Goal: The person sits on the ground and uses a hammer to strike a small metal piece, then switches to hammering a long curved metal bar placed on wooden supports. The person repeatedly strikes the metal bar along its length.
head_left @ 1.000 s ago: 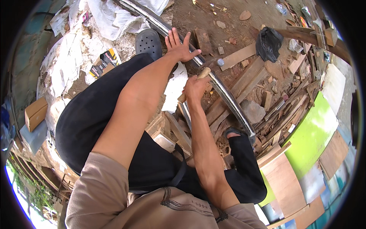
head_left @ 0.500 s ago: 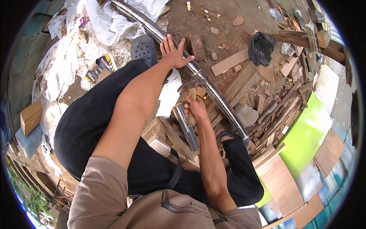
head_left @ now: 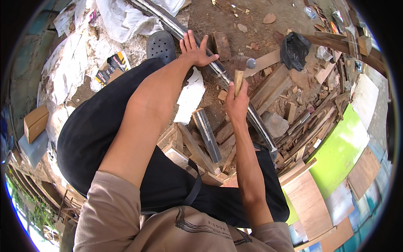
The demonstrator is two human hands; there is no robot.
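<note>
A long dark bar (head_left: 257, 118) with a pale stripe along its face runs slantwise from the upper left to the lower right. My left hand (head_left: 195, 53) lies on it with fingers spread. Wrapped round the wooden handle of a hammer (head_left: 239, 80), my right hand (head_left: 237, 103) is over the bar, to the right of my left hand. The hammer's metal head is raised beyond the bar and a little blurred. Nearer my body, a short dark block (head_left: 206, 135) with a similar stripe leans among wood scraps.
A grey clog (head_left: 161, 47) on my foot is beside the bar. White sheeting (head_left: 63, 84) covers ground at left. A black plastic bag (head_left: 295, 51), a grey stone (head_left: 273, 124) and wood offcuts (head_left: 268, 90) lie on the right, with a green panel (head_left: 336, 147) farther right.
My right hand has swung up and right with the hammer, away from the short block and over the long bar. My left hand stays on the bar. The view has shifted slightly.
</note>
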